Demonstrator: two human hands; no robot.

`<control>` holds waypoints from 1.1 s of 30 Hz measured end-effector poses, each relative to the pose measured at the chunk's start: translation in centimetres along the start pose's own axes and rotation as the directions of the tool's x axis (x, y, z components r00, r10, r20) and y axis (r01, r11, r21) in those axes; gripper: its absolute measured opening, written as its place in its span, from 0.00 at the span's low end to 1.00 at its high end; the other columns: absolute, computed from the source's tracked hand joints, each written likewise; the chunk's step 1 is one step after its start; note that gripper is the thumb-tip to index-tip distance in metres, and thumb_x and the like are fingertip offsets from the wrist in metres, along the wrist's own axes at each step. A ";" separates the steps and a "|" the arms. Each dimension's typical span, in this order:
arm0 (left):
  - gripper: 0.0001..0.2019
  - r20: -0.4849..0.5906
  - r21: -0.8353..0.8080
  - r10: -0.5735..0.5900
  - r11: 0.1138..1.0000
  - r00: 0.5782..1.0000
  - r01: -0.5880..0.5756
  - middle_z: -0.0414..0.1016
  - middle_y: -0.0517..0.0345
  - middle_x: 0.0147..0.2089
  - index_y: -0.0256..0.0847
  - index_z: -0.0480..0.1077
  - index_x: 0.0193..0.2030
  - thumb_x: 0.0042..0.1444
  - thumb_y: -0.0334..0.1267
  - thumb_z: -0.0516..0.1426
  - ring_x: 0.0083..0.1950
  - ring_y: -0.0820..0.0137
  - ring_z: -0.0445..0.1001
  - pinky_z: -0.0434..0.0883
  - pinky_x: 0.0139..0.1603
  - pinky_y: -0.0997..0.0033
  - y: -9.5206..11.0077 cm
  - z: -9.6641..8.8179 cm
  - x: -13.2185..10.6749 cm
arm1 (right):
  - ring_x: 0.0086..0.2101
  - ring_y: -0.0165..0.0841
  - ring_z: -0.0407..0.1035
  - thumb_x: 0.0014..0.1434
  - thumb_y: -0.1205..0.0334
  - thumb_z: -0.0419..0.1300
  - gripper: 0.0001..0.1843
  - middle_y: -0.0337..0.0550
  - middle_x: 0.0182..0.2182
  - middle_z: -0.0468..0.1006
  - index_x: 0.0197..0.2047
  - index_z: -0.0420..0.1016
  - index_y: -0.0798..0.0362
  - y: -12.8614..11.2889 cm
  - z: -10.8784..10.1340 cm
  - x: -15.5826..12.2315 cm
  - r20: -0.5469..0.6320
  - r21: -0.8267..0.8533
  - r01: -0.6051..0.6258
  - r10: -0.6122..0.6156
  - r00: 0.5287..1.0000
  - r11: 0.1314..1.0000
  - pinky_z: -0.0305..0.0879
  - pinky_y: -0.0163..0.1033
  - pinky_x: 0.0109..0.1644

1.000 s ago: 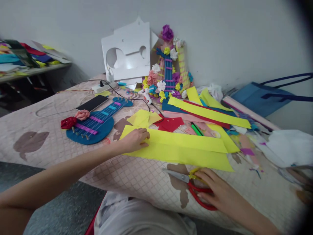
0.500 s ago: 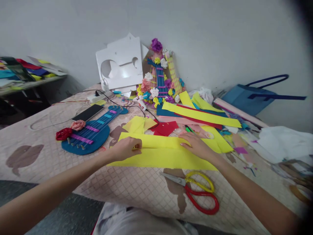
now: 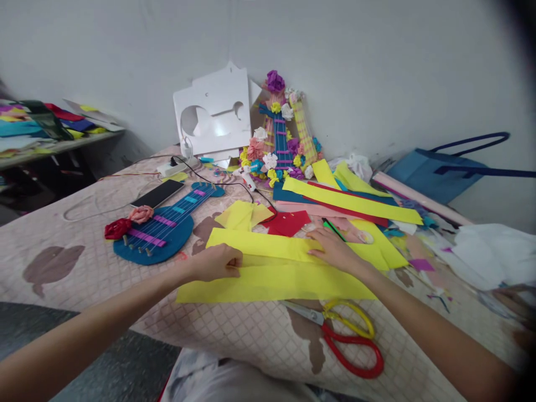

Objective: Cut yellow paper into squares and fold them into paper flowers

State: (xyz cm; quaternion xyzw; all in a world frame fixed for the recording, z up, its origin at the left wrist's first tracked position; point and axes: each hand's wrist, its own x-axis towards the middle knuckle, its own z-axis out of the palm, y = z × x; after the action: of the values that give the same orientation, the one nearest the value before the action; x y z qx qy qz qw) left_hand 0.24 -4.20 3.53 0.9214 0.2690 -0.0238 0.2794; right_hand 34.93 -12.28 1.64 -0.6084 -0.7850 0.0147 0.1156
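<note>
A folded yellow sheet (image 3: 276, 283), thin like crepe paper or cloth, lies across the table in front of me. Its far part forms a long band, with a thinner layer showing between it and the near strip. My left hand (image 3: 218, 261) is closed in a pinch at the sheet's left part, thumb and fingers together. On the right part of the band rests my right hand (image 3: 335, 248), fingers stretched out and lying on it. Scissors (image 3: 335, 329) with one yellow and one red handle lie just nearer to me, their blade tip beside the sheet's near edge.
Left stands a blue toy guitar (image 3: 167, 229) with fabric roses, beside a phone (image 3: 157, 193). Behind the sheet are yellow scraps (image 3: 243, 215), a red scrap (image 3: 287, 222), and a glue gun (image 3: 247, 178). Flower-covered guitars (image 3: 282, 139) lean on the wall; a blue bag (image 3: 435, 173) sits right.
The left hand has drawn the sheet's near layer slightly towards me, so the gap below the far band looks wider. The right hand stays on the band. The view has shifted slightly.
</note>
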 end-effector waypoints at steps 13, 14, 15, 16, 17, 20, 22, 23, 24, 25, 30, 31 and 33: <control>0.06 -0.106 0.025 -0.041 0.999 0.994 0.044 0.71 0.62 0.26 0.39 0.67 0.28 0.53 0.37 0.54 0.26 0.74 0.65 0.54 0.27 0.74 0.9 -0.3 -0.4 | 0.34 0.38 0.70 0.60 0.54 0.51 0.11 0.45 0.33 0.77 0.35 0.70 0.50 4.6 -6.5 3.6 -0.029 -0.011 -0.079 0.079 0.996 0.997 0.63 0.41 0.36; 0.06 -0.118 0.027 -0.044 0.999 0.992 0.047 0.72 0.62 0.27 0.39 0.68 0.29 0.54 0.37 0.54 0.28 0.74 0.67 0.55 0.28 0.75 0.8 -0.4 -0.4 | 0.33 0.38 0.70 0.60 0.54 0.52 0.11 0.45 0.33 0.77 0.34 0.70 0.51 5.9 -7.3 4.4 -0.038 -0.016 -0.086 0.085 0.996 0.996 0.63 0.41 0.36; 0.06 -0.132 0.027 -0.048 0.998 0.990 0.052 0.73 0.61 0.29 0.40 0.69 0.30 0.55 0.37 0.53 0.29 0.73 0.68 0.57 0.29 0.75 0.8 -0.4 -0.3 | 0.32 0.38 0.70 0.59 0.53 0.52 0.11 0.45 0.31 0.77 0.33 0.69 0.51 7.2 -8.0 5.2 -0.045 -0.021 -0.093 0.092 0.995 0.995 0.62 0.41 0.36; 0.06 -0.146 0.025 -0.057 0.998 0.988 0.061 0.74 0.61 0.30 0.40 0.70 0.31 0.55 0.37 0.53 0.30 0.72 0.69 0.58 0.30 0.75 0.7 -0.4 -0.3 | 0.32 0.38 0.70 0.58 0.53 0.53 0.11 0.45 0.30 0.77 0.32 0.69 0.51 8.6 -8.6 6.0 -0.060 -0.029 -0.104 0.102 0.993 0.994 0.62 0.41 0.36; 0.06 -0.162 0.020 -0.069 0.997 0.984 0.074 0.74 0.60 0.32 0.41 0.70 0.33 0.55 0.37 0.53 0.32 0.72 0.70 0.59 0.31 0.75 0.5 -0.4 -0.2 | 0.32 0.39 0.70 0.58 0.53 0.53 0.12 0.45 0.30 0.77 0.31 0.69 0.51 10.1 -9.0 6.8 -0.074 -0.037 -0.115 0.112 0.991 0.993 0.61 0.41 0.36; 0.07 -0.192 -0.011 -0.110 0.994 0.975 0.110 0.75 0.60 0.34 0.42 0.71 0.36 0.56 0.35 0.52 0.34 0.71 0.71 0.61 0.33 0.75 0.2 -0.2 -0.3 | 0.30 0.37 0.68 0.57 0.52 0.54 0.13 0.47 0.29 0.77 0.30 0.69 0.53 14.4 -9.7 8.9 -0.085 -0.048 -0.115 0.111 0.990 0.992 0.60 0.41 0.35; 0.07 -0.185 -0.043 -0.131 0.991 0.974 0.125 0.76 0.59 0.35 0.42 0.71 0.37 0.55 0.35 0.52 0.34 0.71 0.71 0.62 0.33 0.75 0.1 0.0 -0.5 | 0.29 0.35 0.68 0.57 0.51 0.53 0.15 0.48 0.28 0.76 0.28 0.69 0.54 17.1 -10.0 10.0 -0.076 -0.051 -0.105 0.101 0.992 0.993 0.59 0.39 0.34; 0.07 -0.182 -0.060 -0.140 0.990 0.973 0.131 0.76 0.59 0.35 0.42 0.71 0.37 0.55 0.34 0.52 0.34 0.72 0.71 0.62 0.33 0.75 0.0 0.1 -0.6 | 0.28 0.33 0.67 0.57 0.51 0.53 0.16 0.48 0.26 0.75 0.26 0.68 0.53 18.4 -10.1 10.4 -0.075 -0.056 -0.101 0.097 0.992 0.993 0.58 0.39 0.34; 0.07 -0.180 -0.077 -0.150 0.987 0.972 0.138 0.75 0.59 0.35 0.41 0.71 0.37 0.55 0.34 0.52 0.34 0.72 0.71 0.62 0.33 0.75 0.0 0.2 -0.6 | 0.27 0.33 0.66 0.56 0.51 0.55 0.16 0.47 0.25 0.75 0.24 0.67 0.53 19.6 -10.1 10.7 -0.069 -0.058 -0.098 0.093 0.993 0.994 0.57 0.39 0.33; 0.07 -0.181 -0.094 -0.160 0.985 0.970 0.145 0.75 0.58 0.35 0.41 0.71 0.37 0.55 0.34 0.53 0.34 0.72 0.71 0.62 0.34 0.75 -0.1 0.3 -0.6 | 0.26 0.32 0.65 0.55 0.50 0.56 0.17 0.46 0.23 0.74 0.21 0.66 0.52 20.7 -10.2 11.0 -0.071 -0.061 -0.099 0.095 0.993 0.993 0.57 0.39 0.32; 0.07 -0.198 -0.136 -0.194 0.976 0.961 0.169 0.75 0.58 0.35 0.41 0.71 0.37 0.55 0.35 0.52 0.34 0.72 0.70 0.63 0.33 0.76 -0.1 0.8 -0.6 | 0.25 0.36 0.65 0.54 0.46 0.57 0.20 0.47 0.19 0.71 0.19 0.63 0.49 24.1 -10.4 11.4 -0.216 -0.084 -0.174 0.152 0.964 0.981 0.57 0.42 0.30; 0.07 -0.201 -0.137 -0.203 0.974 0.958 0.178 0.75 0.58 0.35 0.41 0.71 0.37 0.55 0.36 0.53 0.34 0.72 0.70 0.63 0.33 0.76 0.0 0.8 -0.6 | 0.27 0.38 0.66 0.55 0.45 0.56 0.20 0.48 0.21 0.72 0.20 0.64 0.49 24.2 -10.5 11.4 -0.258 -0.084 -0.189 0.162 0.953 0.978 0.58 0.43 0.31; 0.07 -0.205 -0.137 -0.224 0.970 0.953 0.199 0.74 0.57 0.35 0.40 0.71 0.37 0.54 0.37 0.53 0.33 0.72 0.70 0.62 0.32 0.76 0.0 1.0 -0.5 | 0.32 0.43 0.68 0.55 0.42 0.54 0.19 0.50 0.25 0.73 0.24 0.66 0.48 23.7 -10.5 11.4 -0.306 -0.079 -0.201 0.168 0.937 0.976 0.60 0.46 0.34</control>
State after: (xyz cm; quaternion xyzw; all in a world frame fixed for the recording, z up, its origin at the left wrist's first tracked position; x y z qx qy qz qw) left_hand -0.10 -5.02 2.81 0.8667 0.3965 0.0636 0.2961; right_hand 56.89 3.58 9.88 -0.6801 -0.6976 -0.1091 0.1972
